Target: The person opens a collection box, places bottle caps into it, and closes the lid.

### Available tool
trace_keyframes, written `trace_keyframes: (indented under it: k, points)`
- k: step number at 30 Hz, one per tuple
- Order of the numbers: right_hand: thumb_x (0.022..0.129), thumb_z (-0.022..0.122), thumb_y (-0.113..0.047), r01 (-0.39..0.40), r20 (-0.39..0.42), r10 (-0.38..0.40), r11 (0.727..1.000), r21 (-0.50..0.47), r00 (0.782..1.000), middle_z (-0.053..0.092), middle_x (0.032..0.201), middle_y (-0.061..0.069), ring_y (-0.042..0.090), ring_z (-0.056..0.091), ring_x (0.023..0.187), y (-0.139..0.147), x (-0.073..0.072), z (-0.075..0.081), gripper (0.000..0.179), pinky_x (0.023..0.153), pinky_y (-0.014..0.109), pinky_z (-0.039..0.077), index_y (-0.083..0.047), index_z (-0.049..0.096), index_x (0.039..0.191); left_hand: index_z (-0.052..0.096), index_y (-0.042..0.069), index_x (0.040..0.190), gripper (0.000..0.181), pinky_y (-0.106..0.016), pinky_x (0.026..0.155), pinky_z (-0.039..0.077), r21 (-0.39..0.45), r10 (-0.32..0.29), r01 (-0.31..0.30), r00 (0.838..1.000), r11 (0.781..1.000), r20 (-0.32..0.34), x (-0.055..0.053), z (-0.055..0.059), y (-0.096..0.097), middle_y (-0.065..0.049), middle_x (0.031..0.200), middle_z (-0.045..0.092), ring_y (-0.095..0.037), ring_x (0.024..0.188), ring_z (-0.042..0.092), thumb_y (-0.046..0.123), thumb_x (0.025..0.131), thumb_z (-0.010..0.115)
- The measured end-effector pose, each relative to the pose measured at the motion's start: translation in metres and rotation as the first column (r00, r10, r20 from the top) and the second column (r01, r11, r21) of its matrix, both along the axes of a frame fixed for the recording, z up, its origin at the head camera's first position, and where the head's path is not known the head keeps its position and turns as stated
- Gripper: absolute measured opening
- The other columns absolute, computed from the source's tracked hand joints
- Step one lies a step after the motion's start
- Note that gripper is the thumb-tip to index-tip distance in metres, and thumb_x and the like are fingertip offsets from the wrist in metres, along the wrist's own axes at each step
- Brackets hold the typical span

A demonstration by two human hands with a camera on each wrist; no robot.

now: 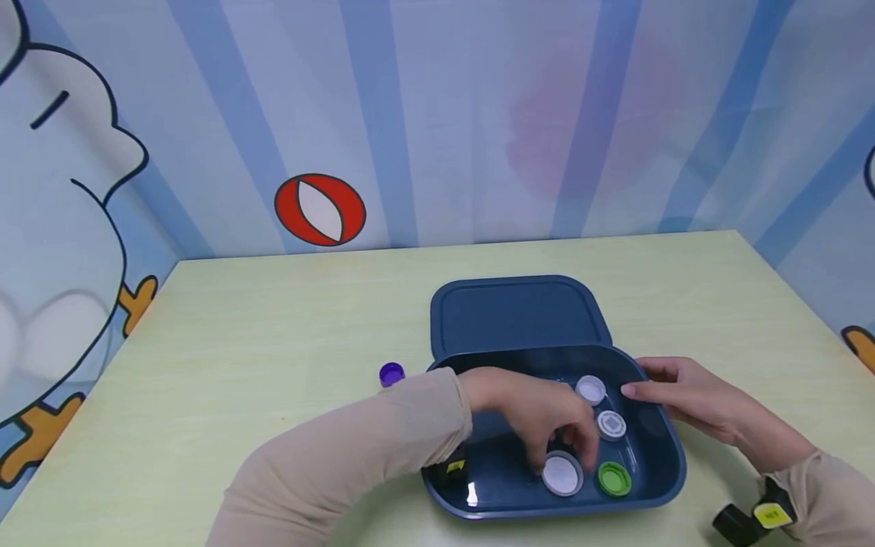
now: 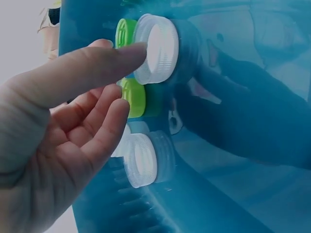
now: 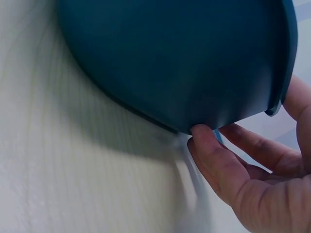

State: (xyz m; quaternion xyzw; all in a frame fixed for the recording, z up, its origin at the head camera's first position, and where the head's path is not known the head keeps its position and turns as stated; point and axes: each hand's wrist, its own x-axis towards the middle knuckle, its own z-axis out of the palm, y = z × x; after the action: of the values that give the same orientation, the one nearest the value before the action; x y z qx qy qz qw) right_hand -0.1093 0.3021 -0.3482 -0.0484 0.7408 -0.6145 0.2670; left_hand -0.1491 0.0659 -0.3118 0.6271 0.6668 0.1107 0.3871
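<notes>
Lower right, a left hand (image 1: 547, 410) curves round a white cap (image 1: 562, 476) in a navy tray (image 1: 649, 456); whether gripping, I can't tell. Farther right, the right hand (image 1: 697, 399) holds the tray's edge.

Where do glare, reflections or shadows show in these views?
Head: bright glare inside the glossy dark-blue rounded plastic bin; left wrist: its surface mirrors the large round ribbed white plastic cap; right wrist: soft shadow on the pale wood-grained table beside the bin.
</notes>
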Motion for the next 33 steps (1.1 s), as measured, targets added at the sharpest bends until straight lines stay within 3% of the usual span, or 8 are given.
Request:
trace_keyframes:
  k: [20,26,33]
  points:
    - [0.095,0.053,-0.014,-0.007,0.01,0.007,1.0,0.018,1.0,0.062,0.107,0.004,0.014,0.059,0.09,0.001,-0.001,0.0,0.053,0.081,0.028,0.052,0.016,0.033,0.134,0.063,0.008,0.113,0.043,-0.007,0.086,0.038,0.031,0.028,-0.028,1.0,0.999,0.004,-0.003,0.033,-0.01,0.002,0.11,0.059,-0.007,0.101,0.052,0.004,0.072,0.079]
    - [0.095,0.053,-0.015,-0.002,0.014,0.002,1.0,0.027,1.0,0.062,0.108,0.005,0.015,0.059,0.091,0.001,-0.002,0.001,0.055,0.082,0.028,0.052,0.016,0.032,0.135,0.062,0.009,0.113,0.044,-0.011,0.085,0.04,0.085,0.071,-0.068,0.997,0.994,-0.034,-0.004,0.042,-0.023,0.003,0.11,0.058,-0.008,0.099,0.05,0.005,0.072,0.079]
    - [0.095,0.053,-0.016,0.001,0.016,-0.001,0.999,0.035,1.0,0.061,0.109,0.008,0.016,0.06,0.093,-0.001,-0.001,0.001,0.057,0.083,0.03,0.052,0.016,0.031,0.135,0.06,0.01,0.115,0.047,-0.018,0.082,0.045,0.147,0.143,-0.137,0.989,0.98,-0.034,-0.007,0.043,-0.05,0.004,0.111,0.056,-0.007,0.097,0.049,0.009,0.073,0.079]
